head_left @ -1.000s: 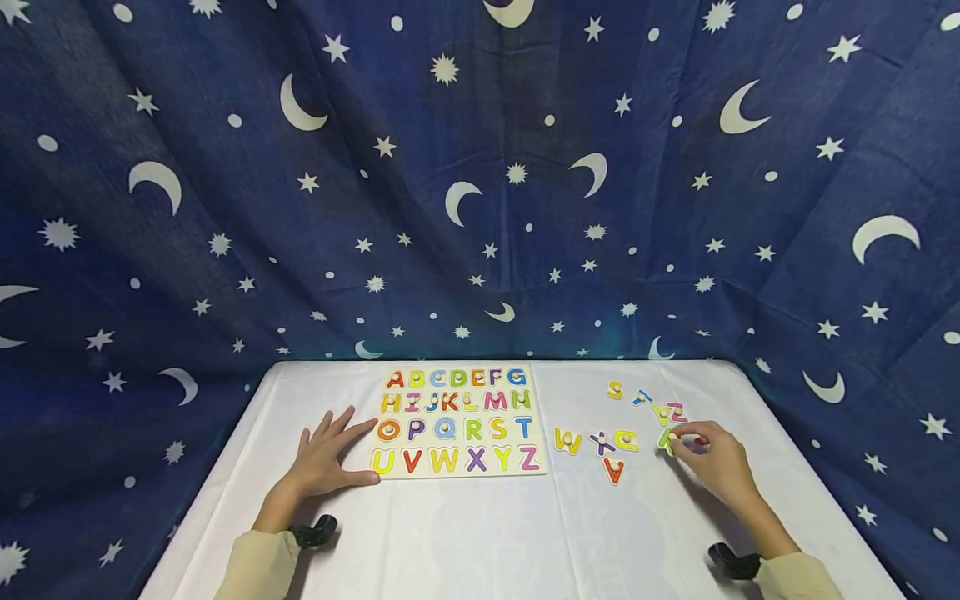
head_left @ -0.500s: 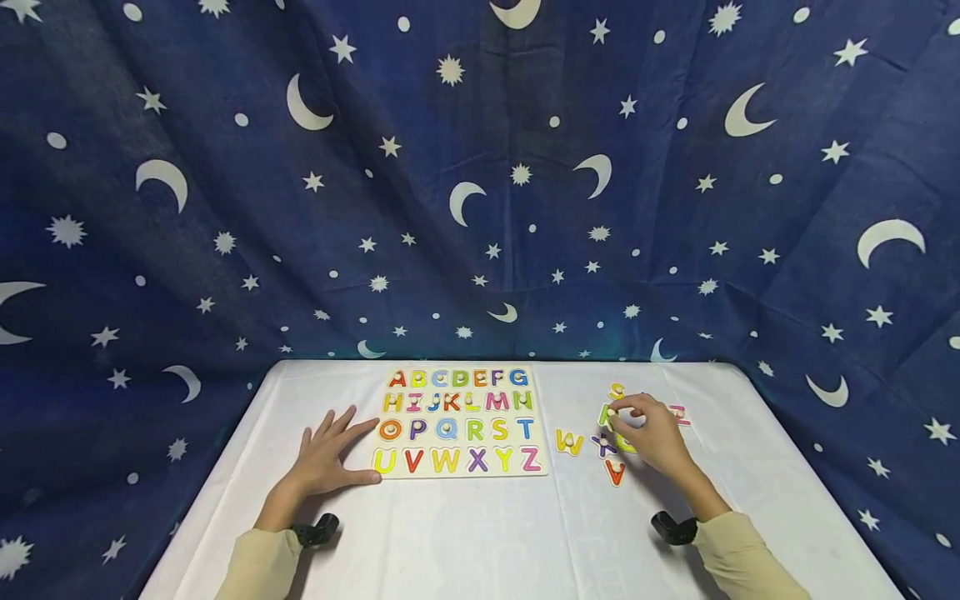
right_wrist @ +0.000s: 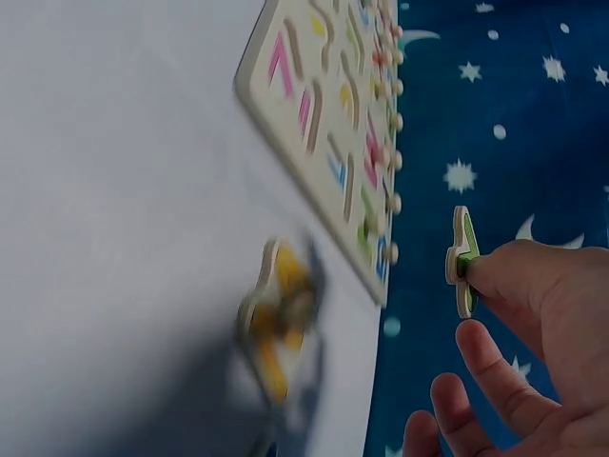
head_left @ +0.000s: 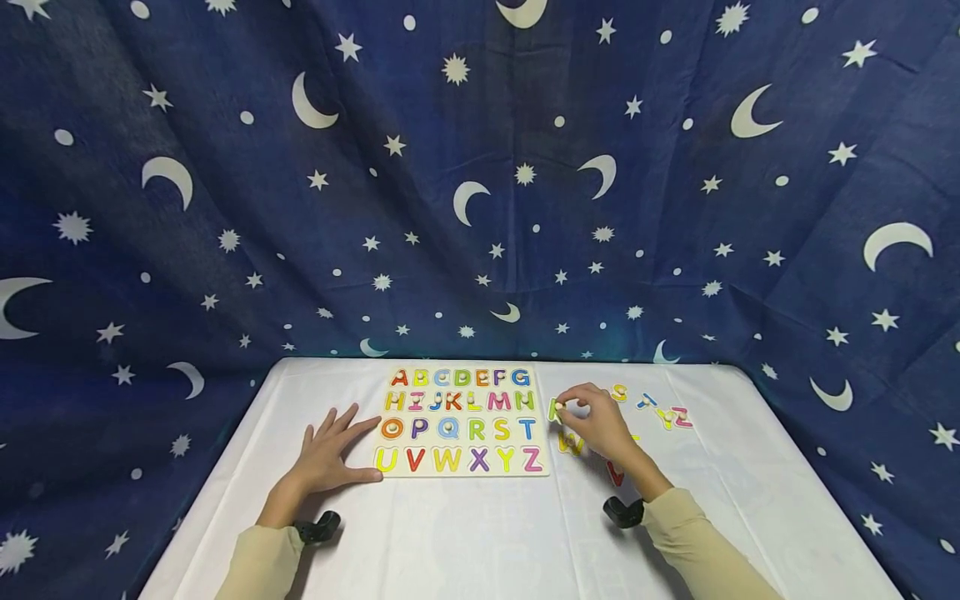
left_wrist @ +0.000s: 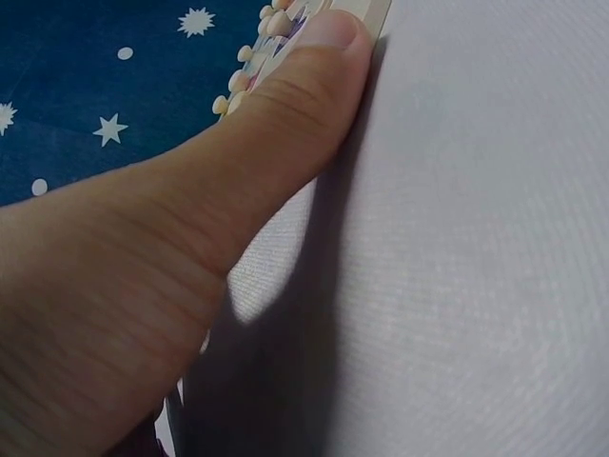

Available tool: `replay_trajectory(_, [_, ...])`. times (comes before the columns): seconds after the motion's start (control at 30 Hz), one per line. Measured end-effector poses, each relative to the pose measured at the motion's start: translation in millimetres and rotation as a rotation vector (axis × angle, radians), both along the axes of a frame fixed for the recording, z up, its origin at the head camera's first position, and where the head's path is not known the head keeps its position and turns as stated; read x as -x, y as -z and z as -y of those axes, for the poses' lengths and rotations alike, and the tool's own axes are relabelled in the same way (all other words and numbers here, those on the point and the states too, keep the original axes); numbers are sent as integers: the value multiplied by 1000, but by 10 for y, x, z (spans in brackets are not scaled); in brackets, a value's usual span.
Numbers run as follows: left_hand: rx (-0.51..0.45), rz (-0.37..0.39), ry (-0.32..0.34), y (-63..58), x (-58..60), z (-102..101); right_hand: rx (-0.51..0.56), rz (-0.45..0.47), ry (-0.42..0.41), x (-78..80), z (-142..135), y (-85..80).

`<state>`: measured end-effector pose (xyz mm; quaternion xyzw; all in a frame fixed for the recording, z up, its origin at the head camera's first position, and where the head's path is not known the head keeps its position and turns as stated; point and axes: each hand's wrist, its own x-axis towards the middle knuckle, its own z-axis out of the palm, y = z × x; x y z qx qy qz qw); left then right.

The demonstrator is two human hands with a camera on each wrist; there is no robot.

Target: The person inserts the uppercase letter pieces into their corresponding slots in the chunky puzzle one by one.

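At the left edge of the wooden alphabet board (head_left: pixel 461 475), my left hand (head_left: pixel 326 457) rests with fingers spread. The left wrist view shows that thumb (left_wrist: pixel 304 86) against the board's edge. My right hand (head_left: pixel 600 423) holds a green letter piece (head_left: pixel 553 410), seemingly an R, just right of the board. In the right wrist view the green piece (right_wrist: pixel 462 262) is raised and pinched by its knob. Below that hand lies a yellow W piece (head_left: pixel 570 444). The two upper rows hold knobbed letters, as do O and Q; the other lower recesses show painted letters without knobs.
Right of the hand lie loose letters: an S (head_left: pixel 618 392), a blue T (head_left: pixel 647 402), a yellow Y (head_left: pixel 665 417) and a pink Z (head_left: pixel 682 417). A red V (head_left: pixel 615 473) is partly covered by the right arm. A star-patterned blue cloth (head_left: pixel 480 250) hangs behind the white table.
My right hand has carried the green letter leftward from the far-right group, over the loose pieces, to beside the board. My left hand stays at the board's edge.
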<state>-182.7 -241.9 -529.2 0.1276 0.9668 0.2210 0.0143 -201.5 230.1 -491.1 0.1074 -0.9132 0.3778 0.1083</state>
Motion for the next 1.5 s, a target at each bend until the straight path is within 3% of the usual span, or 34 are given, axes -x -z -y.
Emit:
replay_trajectory(0.37, [8, 1, 5, -14, 16, 14, 70, 22, -79, 139, 517, 20])
replay_trajectory(0.8, [5, 0, 5, 6, -1, 21, 61, 63, -132, 222, 935, 200])
replay_trajectory(1.13, [-10, 6, 4, 18, 6, 12, -21, 21, -187, 234, 1154, 354])
replay_trajectory(1.27, [2, 3, 9, 4, 10, 7, -75, -13, -173, 231, 1198, 381])
replay_trajectory(1.5, [16, -2, 8, -26, 9, 5, -143, 14, -143, 234, 1241, 376])
